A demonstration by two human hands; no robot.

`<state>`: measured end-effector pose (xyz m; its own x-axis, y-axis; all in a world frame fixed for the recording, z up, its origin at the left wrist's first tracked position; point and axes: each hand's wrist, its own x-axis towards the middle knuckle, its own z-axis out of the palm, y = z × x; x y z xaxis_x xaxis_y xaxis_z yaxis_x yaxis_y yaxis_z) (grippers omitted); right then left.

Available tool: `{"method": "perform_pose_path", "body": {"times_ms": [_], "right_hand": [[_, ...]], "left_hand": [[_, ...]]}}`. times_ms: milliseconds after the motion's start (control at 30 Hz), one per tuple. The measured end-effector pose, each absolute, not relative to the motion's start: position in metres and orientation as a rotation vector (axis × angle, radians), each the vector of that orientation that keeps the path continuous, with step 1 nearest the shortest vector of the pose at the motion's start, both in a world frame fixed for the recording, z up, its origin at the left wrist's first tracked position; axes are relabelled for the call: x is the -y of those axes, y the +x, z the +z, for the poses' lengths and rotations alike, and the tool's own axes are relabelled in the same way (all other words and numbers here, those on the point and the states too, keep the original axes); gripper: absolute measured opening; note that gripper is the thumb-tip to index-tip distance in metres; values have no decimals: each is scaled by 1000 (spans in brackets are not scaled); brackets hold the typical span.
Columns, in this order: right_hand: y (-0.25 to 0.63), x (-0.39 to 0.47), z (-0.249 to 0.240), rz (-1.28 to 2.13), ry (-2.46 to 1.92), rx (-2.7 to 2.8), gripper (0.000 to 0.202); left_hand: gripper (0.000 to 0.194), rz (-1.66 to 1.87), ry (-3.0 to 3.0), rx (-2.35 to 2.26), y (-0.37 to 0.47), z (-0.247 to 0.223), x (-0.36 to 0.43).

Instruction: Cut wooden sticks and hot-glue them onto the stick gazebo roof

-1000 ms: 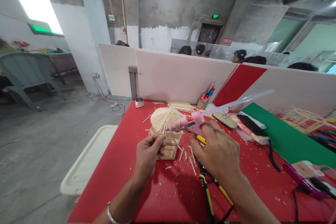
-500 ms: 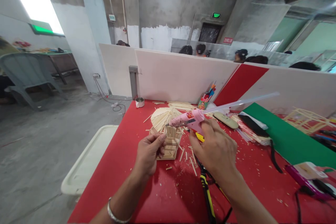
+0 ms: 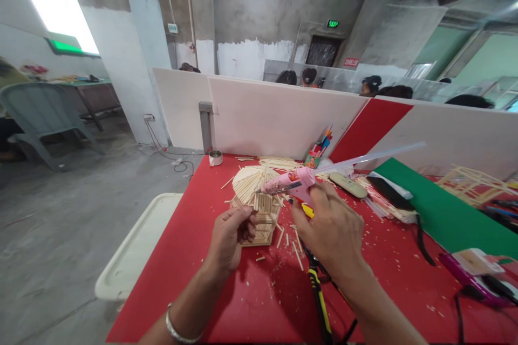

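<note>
1. Gray plastic chair (image 3: 36, 102) stood far left, on the concrete floor.
2. White stool-like top (image 3: 133, 253) sat beside the left edge of the red table (image 3: 178, 259).
3. Tape roll (image 3: 216, 159) was at the table's back left corner.
4. Left hand (image 3: 230, 234): thumb and fingers pinched what looked like a short stick (image 3: 256, 203), upright; silver bangle (image 3: 178, 329) on wrist.
5. Stick model (image 3: 265, 221), with fan-like stick top, stood on the table just beyond the left fingertips.
6. Pink glue gun (image 3: 287, 182) pointed left, nozzle near the short stick; contact too small to tell. Clear rod (image 3: 376, 158) stuck out its back.
7. Pen cup (image 3: 312, 159) stood near the white partition (image 3: 279, 113).
8. Yellow-black pliers (image 3: 319, 302) lay partly under the right arm.
9. Right hand (image 3: 334, 221): fingers wrapped around the gun's handle; trigger finger hard to see.
10. Purple power strip (image 3: 457, 270) lay right, near the green board (image 3: 449, 205).
</note>
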<state>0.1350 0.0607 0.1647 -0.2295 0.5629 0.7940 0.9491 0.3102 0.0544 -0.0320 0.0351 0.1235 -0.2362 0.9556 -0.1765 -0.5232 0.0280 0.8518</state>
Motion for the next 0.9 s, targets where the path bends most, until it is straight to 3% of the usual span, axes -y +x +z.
{"method": "perform_pose_path", "body": {"times_ms": [900], "right_hand": [[134,-61,170,-705,-1370,1890,19]], "left_hand": [[21,1553,596,-1051,-30,125,-33]]}}
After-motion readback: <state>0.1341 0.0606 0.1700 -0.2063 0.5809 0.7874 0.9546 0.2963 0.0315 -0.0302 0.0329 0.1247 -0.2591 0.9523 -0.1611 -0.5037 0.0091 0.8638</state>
